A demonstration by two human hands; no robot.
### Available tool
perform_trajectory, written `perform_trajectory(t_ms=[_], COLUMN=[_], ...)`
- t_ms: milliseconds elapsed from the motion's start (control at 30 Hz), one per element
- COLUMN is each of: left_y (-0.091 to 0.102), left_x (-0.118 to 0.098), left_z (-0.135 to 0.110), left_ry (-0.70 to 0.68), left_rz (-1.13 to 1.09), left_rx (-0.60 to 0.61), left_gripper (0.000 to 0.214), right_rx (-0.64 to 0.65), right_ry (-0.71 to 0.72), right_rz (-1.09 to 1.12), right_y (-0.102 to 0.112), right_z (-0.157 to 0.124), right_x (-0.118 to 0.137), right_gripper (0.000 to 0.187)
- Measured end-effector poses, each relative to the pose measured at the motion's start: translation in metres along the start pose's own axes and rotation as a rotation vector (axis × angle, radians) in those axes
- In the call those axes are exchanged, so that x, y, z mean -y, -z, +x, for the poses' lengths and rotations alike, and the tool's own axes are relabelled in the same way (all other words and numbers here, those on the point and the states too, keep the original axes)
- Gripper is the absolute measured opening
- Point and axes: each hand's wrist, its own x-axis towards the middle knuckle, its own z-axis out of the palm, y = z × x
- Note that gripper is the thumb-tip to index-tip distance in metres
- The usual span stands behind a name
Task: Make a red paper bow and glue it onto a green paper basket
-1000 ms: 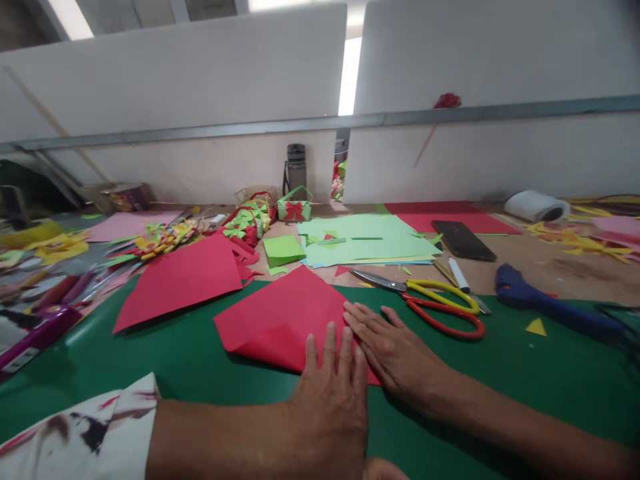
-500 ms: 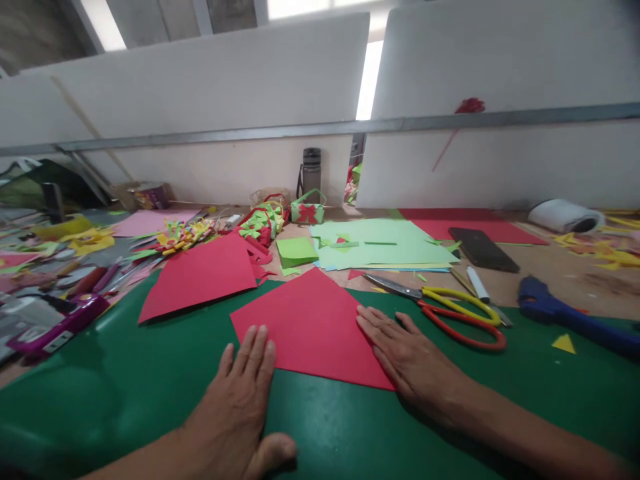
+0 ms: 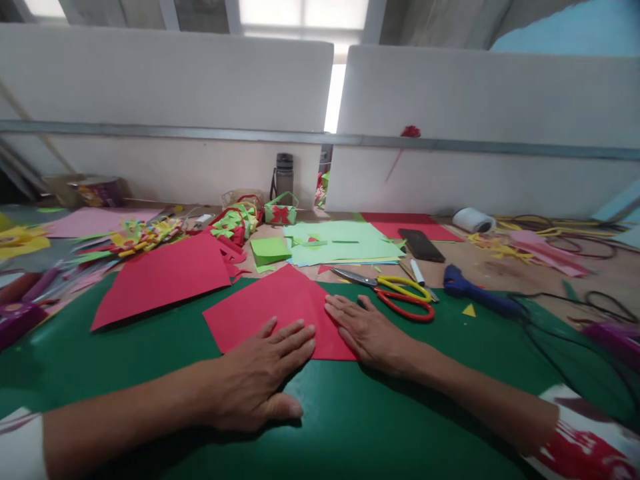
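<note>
A folded sheet of red paper [image 3: 280,300] lies on the green cutting mat [image 3: 340,413] in front of me. My left hand [image 3: 260,367] rests across its near edge, fingers stretched out and pointing right, thumb apart on the mat. Flat against the paper's right side lies my right hand [image 3: 370,333], fingers extended. Neither hand grips anything. Close beyond my right hand are scissors [image 3: 395,293] with one yellow and one red handle. Another red sheet [image 3: 165,277] lies to the left, its near edge slightly raised.
A blue glue gun [image 3: 475,291] with its cord lies at right. Farther back are pale green sheets [image 3: 345,247], a green paper square [image 3: 270,251], a dark phone [image 3: 421,245], a small green paper basket [image 3: 281,212] and a bottle [image 3: 285,175]. Paper flowers [image 3: 145,237] stand left.
My left hand has slid right along the paper's near edge, its fingers turning to point right. My right hand stays on the right side. The camera view has turned to the right.
</note>
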Motion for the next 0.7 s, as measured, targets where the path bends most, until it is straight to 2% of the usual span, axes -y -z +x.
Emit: perform_trajectory(t_ms=[100,233,333,533,700], left_y=[-0.01,-0.016,-0.014,-0.012,-0.014], left_x=[0.009,0.017,0.017,0.016,0.019], left_z=[0.007,0.003,0.001,0.002,0.001], left_ry=[-0.041,-0.085,-0.083,-0.073,-0.088], left_rz=[-0.057,-0.085,-0.107,-0.101,-0.076], left_rx=[-0.012,-0.046,-0.04,-0.028,-0.02], left_gripper=[0.077,0.074,0.072,0.079,0.078], right_rx=[-0.013,-0.046,-0.008,0.005,-0.006], right_ry=[0.023,0.23,0.328,0.382,0.402], right_rz=[0.005,0.026,0.051,0.068,0.07], right_y=[0.005,0.012,0.015,0.014,0.013], right_z=[-0.002,-0.009,-0.013,-0.015,-0.019], right_x=[0.001,0.009,0.014,0.012,0.008], right_gripper=[0.044,0.032,0.025,0.041,0.044])
